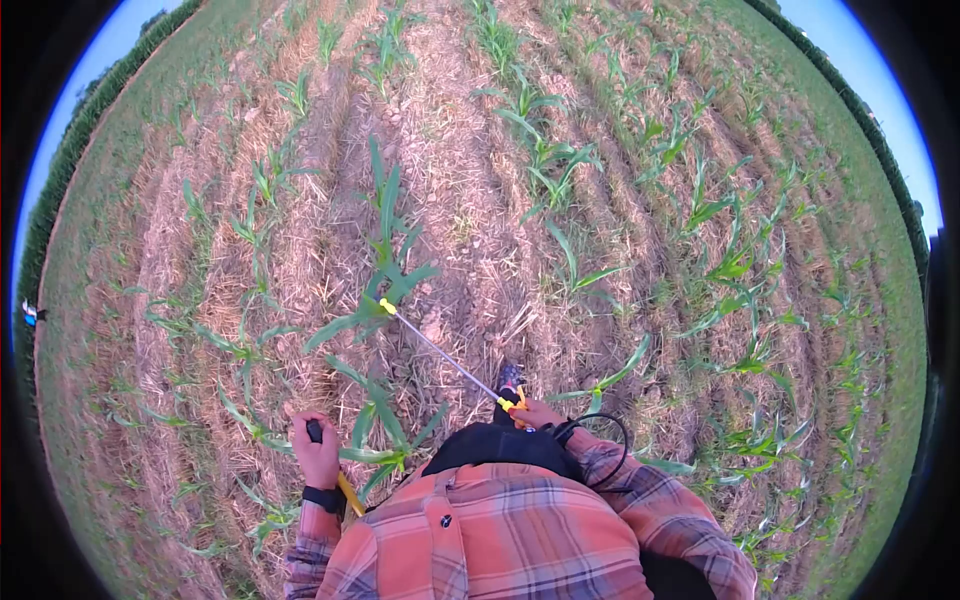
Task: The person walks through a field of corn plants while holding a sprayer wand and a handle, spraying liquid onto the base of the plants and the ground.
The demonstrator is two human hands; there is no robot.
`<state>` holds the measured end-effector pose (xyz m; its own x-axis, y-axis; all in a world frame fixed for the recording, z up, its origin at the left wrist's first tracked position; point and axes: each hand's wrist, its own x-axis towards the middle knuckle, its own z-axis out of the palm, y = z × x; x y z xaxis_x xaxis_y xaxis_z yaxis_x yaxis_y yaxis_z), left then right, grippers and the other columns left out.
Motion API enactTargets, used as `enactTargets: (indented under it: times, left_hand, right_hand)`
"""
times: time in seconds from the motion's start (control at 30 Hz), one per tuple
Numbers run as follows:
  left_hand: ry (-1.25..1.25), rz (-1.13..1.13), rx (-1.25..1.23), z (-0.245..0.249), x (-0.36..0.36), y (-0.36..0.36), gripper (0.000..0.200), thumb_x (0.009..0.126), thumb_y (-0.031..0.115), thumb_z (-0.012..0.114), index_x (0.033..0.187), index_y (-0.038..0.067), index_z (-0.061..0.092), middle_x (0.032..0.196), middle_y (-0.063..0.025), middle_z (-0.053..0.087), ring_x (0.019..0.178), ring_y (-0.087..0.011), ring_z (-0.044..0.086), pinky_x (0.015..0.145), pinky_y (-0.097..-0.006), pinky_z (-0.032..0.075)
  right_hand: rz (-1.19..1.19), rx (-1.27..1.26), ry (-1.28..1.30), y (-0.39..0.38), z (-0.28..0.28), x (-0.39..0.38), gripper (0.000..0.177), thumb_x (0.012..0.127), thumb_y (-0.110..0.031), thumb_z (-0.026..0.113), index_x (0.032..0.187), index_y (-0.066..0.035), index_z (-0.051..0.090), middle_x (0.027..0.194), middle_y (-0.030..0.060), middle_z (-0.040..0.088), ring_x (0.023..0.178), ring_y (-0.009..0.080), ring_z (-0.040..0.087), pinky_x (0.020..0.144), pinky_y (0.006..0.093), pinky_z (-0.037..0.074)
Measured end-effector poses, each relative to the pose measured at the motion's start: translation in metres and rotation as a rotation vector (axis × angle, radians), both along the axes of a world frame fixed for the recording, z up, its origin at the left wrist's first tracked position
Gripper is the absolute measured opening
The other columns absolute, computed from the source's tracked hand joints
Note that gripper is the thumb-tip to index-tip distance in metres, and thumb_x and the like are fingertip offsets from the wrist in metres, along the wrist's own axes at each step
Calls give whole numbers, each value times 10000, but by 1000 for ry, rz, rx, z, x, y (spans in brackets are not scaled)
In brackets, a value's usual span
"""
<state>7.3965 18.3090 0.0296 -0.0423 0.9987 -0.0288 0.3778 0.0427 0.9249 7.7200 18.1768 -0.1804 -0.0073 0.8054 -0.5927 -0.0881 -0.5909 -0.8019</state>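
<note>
My right hand is closed around the yellow-and-orange handle of a spray wand. The thin metal tube slants forward and left, ending in a yellow nozzle at the leaves of a young corn plant. Low on the left, my left hand wraps round the black grip of a lever, whose yellow bar runs back beside my body. A dark hose loops by my right wrist. Another corn plant grows between my hands.
Rows of young corn run ahead and to both sides over dry soil covered with straw. One shoe shows below my right hand. A distant figure in blue is at the far left edge, near a dark tree line.
</note>
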Motion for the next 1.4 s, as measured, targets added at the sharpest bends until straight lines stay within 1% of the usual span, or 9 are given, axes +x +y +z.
enactTargets:
  times: [0.17,0.27,0.5,0.7,0.77,0.87,1.23,1.37,1.4]
  left_hand:
    - [111,-26,16,6,48,53,118,709,-15,478,797,50,433,621,14,392,549,-55,363,474,-192,306]
    - [119,-10,21,26,91,79,124,701,-13,493,793,48,438,629,12,391,562,-59,351,500,-196,305]
    - [189,-31,71,20,131,124,126,696,-14,498,794,45,446,636,3,400,573,-67,365,507,-207,312]
    - [196,-7,4,20,152,168,122,689,-6,509,786,46,456,625,5,400,570,-70,365,514,-206,310]
    - [296,-106,212,-3,147,193,116,725,0,490,805,66,440,574,27,369,408,-37,340,359,-180,275]
    - [180,-100,122,1,172,237,117,704,2,504,790,60,449,610,13,392,483,-60,350,440,-197,296]
    - [114,-9,34,-5,169,388,134,682,-8,506,779,55,440,611,7,396,551,-80,378,512,-210,328]
    - [78,-26,18,-19,167,423,128,678,-6,509,774,49,445,619,2,405,559,-84,378,527,-215,327]
    - [55,-5,-18,-20,168,428,122,682,-6,507,772,48,445,620,1,408,561,-83,379,525,-215,327]
  right_hand:
    - [75,-226,-105,49,13,76,287,761,-325,532,801,-44,492,599,16,524,459,92,468,412,224,360]
    - [-287,-259,50,60,16,116,251,782,-290,503,833,-47,466,573,36,513,429,101,470,368,213,360]
    - [-669,-254,50,75,18,204,211,788,-254,482,859,-58,444,574,59,504,373,111,415,339,219,331]
    - [-873,-235,31,99,8,249,215,769,-261,507,814,-61,442,548,66,490,343,107,423,281,232,319]
    - [-927,-249,-42,111,3,257,212,775,-257,498,810,-57,439,532,67,477,339,107,419,282,233,319]
    - [-1021,-215,-29,144,11,260,210,780,-251,488,807,-49,438,511,66,464,335,113,414,282,232,316]
    - [-715,-349,-138,323,9,237,195,774,-256,492,776,-63,461,524,55,478,330,132,402,286,241,308]
    - [-378,-249,-179,374,-11,229,246,783,-288,484,773,-43,499,566,54,520,412,113,475,370,229,366]
    - [-328,-286,-161,394,31,220,268,786,-306,482,744,-44,517,574,43,534,425,98,481,384,222,367]
